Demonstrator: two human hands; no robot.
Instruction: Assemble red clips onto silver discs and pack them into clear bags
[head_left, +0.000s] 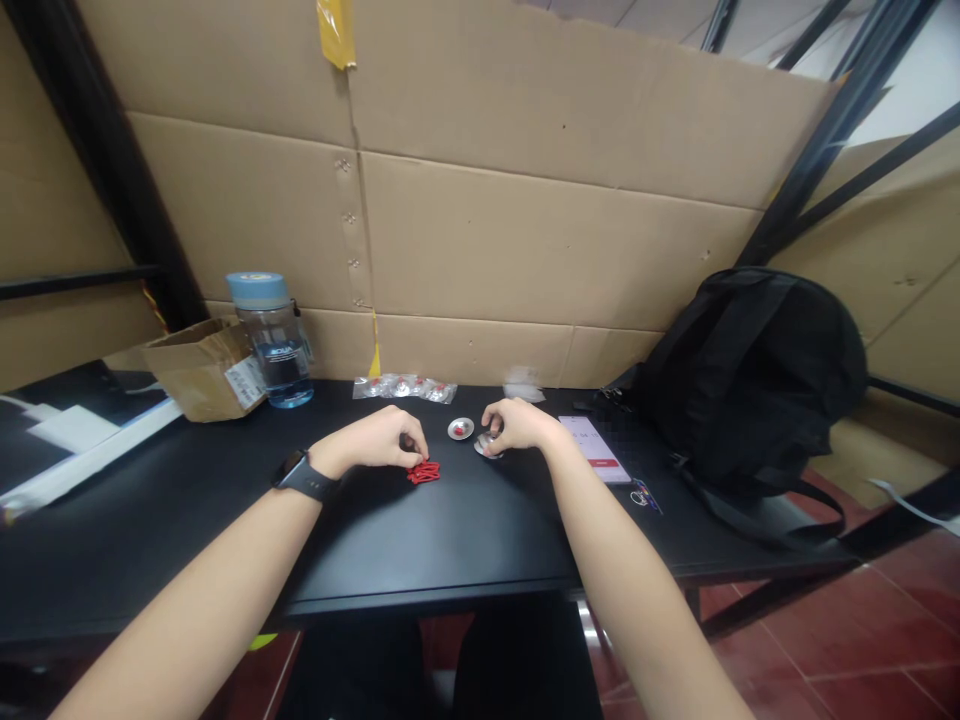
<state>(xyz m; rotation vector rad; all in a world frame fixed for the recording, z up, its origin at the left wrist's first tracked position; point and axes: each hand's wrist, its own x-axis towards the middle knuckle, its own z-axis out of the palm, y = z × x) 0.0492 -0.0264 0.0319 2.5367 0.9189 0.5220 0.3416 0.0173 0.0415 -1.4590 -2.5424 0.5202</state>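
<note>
My left hand (394, 438), with a dark watch on its wrist, is over the desk with thumb and fingers pinched together. Its fingertips touch the back edge of a small pile of red strip-like pieces (424, 474); what is between them is too small to make out. My right hand (517, 425) has its thumb and fingers curled round the rim of a small shiny round dish (487, 447), partly hidden by the fingers. Between the hands, a second round silver dish (460, 425) lies flat with something red in its middle.
Along the cardboard wall (480, 240) lie clear packets (405, 388) with silver and red contents and a clear plastic bag (523, 385). Left are a water bottle (277, 350) and an open carton (202, 375); right, a phone (596, 450), key ring (639, 497) and black backpack (757, 390).
</note>
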